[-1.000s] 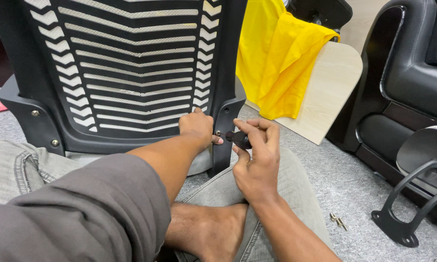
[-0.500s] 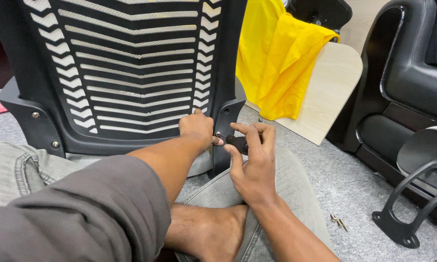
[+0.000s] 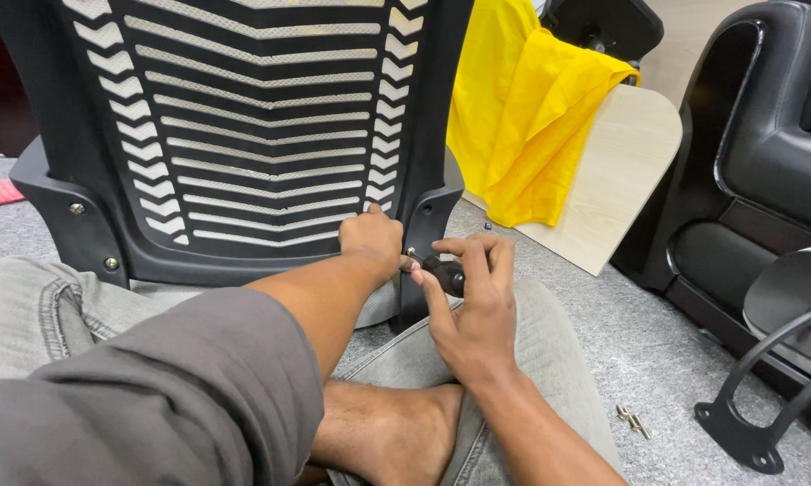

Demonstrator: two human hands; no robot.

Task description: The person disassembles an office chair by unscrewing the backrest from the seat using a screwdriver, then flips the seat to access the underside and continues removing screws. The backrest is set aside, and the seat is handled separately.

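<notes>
Chair backrest (image 3: 243, 135) stands upright on the carpeted floor. Two screws (image 3: 90, 236) are seated at its lower left bracket; the lower right bracket (image 3: 428, 225) is in work, its fastener judged not yet tight. Left hand (image 3: 371, 241) is closed against that bracket. Right hand (image 3: 470, 301) is curled around a black screwdriver handle (image 3: 448, 274). Spare screws (image 3: 632, 420) lie on the floor.

My right hand (image 3: 473, 310) has re-gripped the black tool handle (image 3: 448, 274): a second ago the fingers were closed over it, half a second ago they were spread open, now thumb and fingertips pinch it again. The hand also sits slightly nearer and lower.
</notes>
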